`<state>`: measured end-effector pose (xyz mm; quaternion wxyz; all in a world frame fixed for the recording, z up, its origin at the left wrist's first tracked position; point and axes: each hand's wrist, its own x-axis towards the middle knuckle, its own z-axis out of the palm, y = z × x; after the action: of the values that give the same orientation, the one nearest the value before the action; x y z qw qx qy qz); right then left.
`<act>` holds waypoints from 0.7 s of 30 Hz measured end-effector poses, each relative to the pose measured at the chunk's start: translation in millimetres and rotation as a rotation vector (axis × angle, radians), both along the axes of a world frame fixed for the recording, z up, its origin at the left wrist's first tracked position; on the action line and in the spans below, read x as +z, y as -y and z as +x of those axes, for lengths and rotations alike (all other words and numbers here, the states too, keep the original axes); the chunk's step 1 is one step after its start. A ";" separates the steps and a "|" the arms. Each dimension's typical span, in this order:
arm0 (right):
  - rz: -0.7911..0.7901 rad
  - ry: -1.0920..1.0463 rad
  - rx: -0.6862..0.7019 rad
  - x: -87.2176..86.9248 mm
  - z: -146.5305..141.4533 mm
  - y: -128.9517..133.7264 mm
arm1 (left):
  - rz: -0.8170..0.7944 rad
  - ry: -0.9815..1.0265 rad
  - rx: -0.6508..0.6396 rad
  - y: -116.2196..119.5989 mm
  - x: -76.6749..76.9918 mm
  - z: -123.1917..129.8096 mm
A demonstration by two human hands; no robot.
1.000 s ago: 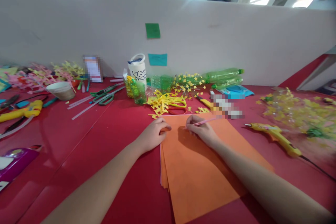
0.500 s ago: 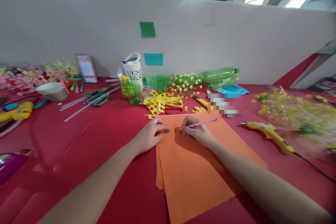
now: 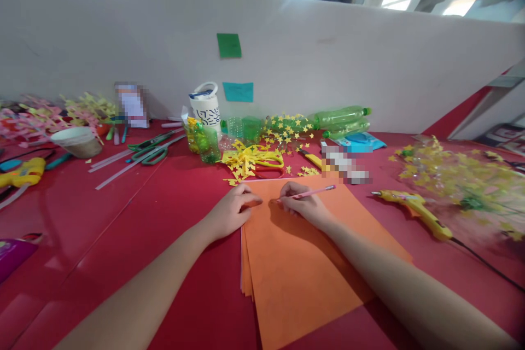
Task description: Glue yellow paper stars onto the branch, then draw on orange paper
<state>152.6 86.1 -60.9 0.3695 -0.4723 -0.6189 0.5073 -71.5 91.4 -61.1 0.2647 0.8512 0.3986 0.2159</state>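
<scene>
A stack of orange paper sheets (image 3: 303, 284) lies in front of me on the red table, its lower left edges slightly fanned. My right hand (image 3: 302, 203) grips a pink pencil (image 3: 314, 192) and rests on the top sheet, with the pencil's tip near the upper left part. Its eraser end points to the right. My left hand (image 3: 235, 208) lies over the sheet's upper left edge, fingers apart and holding nothing. Any mark under the pencil tip is too faint to make out.
Behind the paper lie yellow star cutouts (image 3: 240, 161), yellow-handled scissors (image 3: 270, 162) and a cutter (image 3: 314, 159). A yellow glue gun (image 3: 418, 210) with its cord is at right. Green scissors (image 3: 153, 154) and a paper cup (image 3: 77, 142) stand left; green bottles (image 3: 342, 119) lie at the back.
The view has shifted slightly, so everything sits a little further left. Both hands keep nearly the same place on the paper, and the pencil is still in my right hand.
</scene>
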 end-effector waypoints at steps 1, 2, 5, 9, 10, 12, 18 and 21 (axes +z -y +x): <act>0.001 0.003 -0.003 0.3 -0.1 0.2 | 0.001 0.000 -0.002 -0.1 0.1 -0.1; 0.000 0.004 -0.007 0.5 -0.1 0.4 | 0.003 0.000 -0.005 0.0 0.3 -0.2; 0.000 0.001 -0.012 -0.2 0.2 0.7 | 0.005 0.007 0.002 0.6 1.0 -0.1; 0.021 0.017 -0.006 -1.4 1.1 0.9 | 0.001 0.021 0.016 1.5 2.0 0.4; 0.024 0.021 -0.005 -1.4 1.1 1.0 | 0.000 0.021 0.016 1.7 2.3 0.5; 0.028 0.023 -0.003 -0.9 0.9 1.2 | -0.005 0.021 0.015 1.8 2.6 0.6; 0.031 0.018 -0.004 0.6 -0.7 1.1 | -0.018 0.035 0.013 1.2 2.5 0.9; 0.022 0.016 -0.010 0.5 -0.7 1.1 | -0.017 0.032 0.019 0.8 2.3 1.1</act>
<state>151.9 85.0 -60.4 0.3724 -0.4751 -0.6251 0.4948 -70.4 90.6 -58.8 0.2763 0.8415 0.4040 0.2287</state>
